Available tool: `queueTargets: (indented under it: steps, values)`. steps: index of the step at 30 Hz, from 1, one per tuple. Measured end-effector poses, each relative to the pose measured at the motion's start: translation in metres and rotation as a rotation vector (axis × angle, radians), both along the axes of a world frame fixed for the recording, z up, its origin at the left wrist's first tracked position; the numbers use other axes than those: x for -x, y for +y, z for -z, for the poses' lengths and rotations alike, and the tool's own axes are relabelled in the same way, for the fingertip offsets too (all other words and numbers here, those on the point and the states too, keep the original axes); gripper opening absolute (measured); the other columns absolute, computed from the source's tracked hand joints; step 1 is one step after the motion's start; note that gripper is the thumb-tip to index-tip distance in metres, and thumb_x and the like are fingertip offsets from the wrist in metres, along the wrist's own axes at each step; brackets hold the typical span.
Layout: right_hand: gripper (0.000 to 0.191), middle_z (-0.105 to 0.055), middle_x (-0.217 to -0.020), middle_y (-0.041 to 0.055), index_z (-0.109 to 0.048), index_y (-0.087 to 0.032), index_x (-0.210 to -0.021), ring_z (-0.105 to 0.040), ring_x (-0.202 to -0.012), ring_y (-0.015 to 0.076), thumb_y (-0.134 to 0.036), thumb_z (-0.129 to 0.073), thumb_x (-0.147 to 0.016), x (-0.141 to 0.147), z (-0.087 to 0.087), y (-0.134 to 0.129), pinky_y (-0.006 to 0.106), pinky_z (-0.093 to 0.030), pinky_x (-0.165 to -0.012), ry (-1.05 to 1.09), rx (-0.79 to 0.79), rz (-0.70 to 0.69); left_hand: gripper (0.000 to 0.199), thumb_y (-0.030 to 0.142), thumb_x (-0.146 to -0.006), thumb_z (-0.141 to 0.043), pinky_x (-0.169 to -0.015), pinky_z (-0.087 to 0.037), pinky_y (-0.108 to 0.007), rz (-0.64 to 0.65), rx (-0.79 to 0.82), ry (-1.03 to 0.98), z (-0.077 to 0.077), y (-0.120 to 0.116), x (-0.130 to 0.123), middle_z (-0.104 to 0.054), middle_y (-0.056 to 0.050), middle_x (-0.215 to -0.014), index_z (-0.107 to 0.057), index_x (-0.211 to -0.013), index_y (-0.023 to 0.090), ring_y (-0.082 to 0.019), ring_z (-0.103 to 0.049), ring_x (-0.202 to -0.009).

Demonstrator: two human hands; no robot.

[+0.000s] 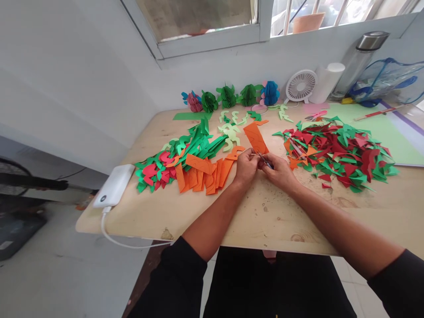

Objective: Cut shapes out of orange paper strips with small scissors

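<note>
Near the middle of the table, my left hand (pixel 247 167) is closed on the lower end of an orange paper strip (pixel 255 136) that has curved lines drawn on it. My right hand (pixel 278 171) grips a small pair of scissors (pixel 266 161), whose blades meet the paper's lower edge. To the left of my left hand lie several more orange paper pieces (pixel 205 174). Beyond them is a heap of green paper cutouts (pixel 202 141), with red cutouts (pixel 162 172) at its near left. Pale green cutouts (pixel 231 132) rest just past my hands.
A pile of red and green scraps (pixel 344 154) spreads at the right. Folded paper figures (pixel 228 96) line the wall beside a small white fan (pixel 301 86) and a bottle (pixel 359 62). A white power bank (pixel 114 185) with a cable sits at the left edge.
</note>
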State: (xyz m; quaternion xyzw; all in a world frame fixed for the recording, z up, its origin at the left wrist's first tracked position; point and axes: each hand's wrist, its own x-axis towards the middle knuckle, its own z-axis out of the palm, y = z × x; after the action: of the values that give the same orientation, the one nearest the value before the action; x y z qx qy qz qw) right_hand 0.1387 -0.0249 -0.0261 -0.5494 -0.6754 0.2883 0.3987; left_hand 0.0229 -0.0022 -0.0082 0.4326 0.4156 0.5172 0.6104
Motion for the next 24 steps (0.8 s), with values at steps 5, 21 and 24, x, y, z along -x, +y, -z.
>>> queueTargets:
  steps: [5,21,24]
  values:
    - [0.014,-0.066,-0.078,0.0032,-0.063,-0.018,-0.082,-0.057,-0.071,0.0177,-0.02,-0.051,-0.076,0.0002,-0.001,0.0,0.029,-0.042,-0.066,-0.019,0.006,0.02,0.006,0.011,-0.066,-0.054,-0.05,-0.034,-0.02,0.008,-0.01,-0.001,0.0015,-0.0005,0.0005,-0.05,0.005,-0.051,-0.053,-0.063,0.016,-0.006,-0.041,-0.045]
    - [0.013,-0.064,-0.075,0.0021,-0.063,-0.018,-0.082,-0.055,-0.067,0.0161,-0.02,-0.051,-0.076,-0.0002,0.0036,0.0022,0.027,-0.04,-0.062,0.006,0.008,0.019,0.002,0.015,-0.065,-0.055,-0.05,-0.034,-0.019,0.019,-0.036,-0.013,0.0072,0.0009,0.0008,-0.053,0.004,-0.055,-0.053,-0.065,0.016,-0.006,-0.043,-0.048]
    - [0.013,-0.063,-0.073,0.0013,-0.062,-0.018,-0.082,-0.054,-0.066,0.0155,-0.021,-0.051,-0.076,-0.0002,0.0032,0.0019,0.027,-0.039,-0.061,0.011,0.019,0.016,0.002,0.015,-0.064,-0.054,-0.049,-0.034,-0.019,0.019,-0.045,-0.009,0.0073,0.0008,0.001,-0.053,0.004,-0.054,-0.053,-0.066,0.016,-0.006,-0.042,-0.047]
